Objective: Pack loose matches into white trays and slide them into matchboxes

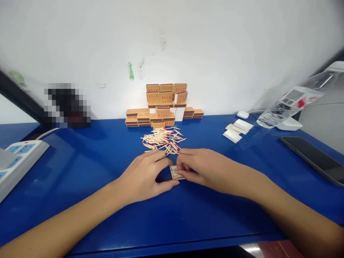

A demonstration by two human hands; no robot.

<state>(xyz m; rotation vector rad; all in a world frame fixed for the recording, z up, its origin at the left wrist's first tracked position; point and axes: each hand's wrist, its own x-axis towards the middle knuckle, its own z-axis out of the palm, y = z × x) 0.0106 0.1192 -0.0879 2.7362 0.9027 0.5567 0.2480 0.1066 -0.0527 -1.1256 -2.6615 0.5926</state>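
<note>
A small white matchbox tray (174,173) with several matches in it lies on the blue table between my hands. My left hand (146,175) curves around its left end, with the index finger at the far edge and the thumb at the near edge. Over the tray's right part, my right hand (197,168) is closed in a pinch; its fingers hide what is between them. Just beyond both hands spreads a loose pile of red-tipped matches (162,139). Stacked matchboxes (166,96), orange with dark sides, stand behind the pile against the wall.
To the left are a white power strip (29,154) and a blurred dark object (68,107). At the right lie folded white card pieces (236,130), a small white case (243,114), a tilted plastic bottle (292,100) and a black phone (314,159). The white wall (215,53) borders the table's back.
</note>
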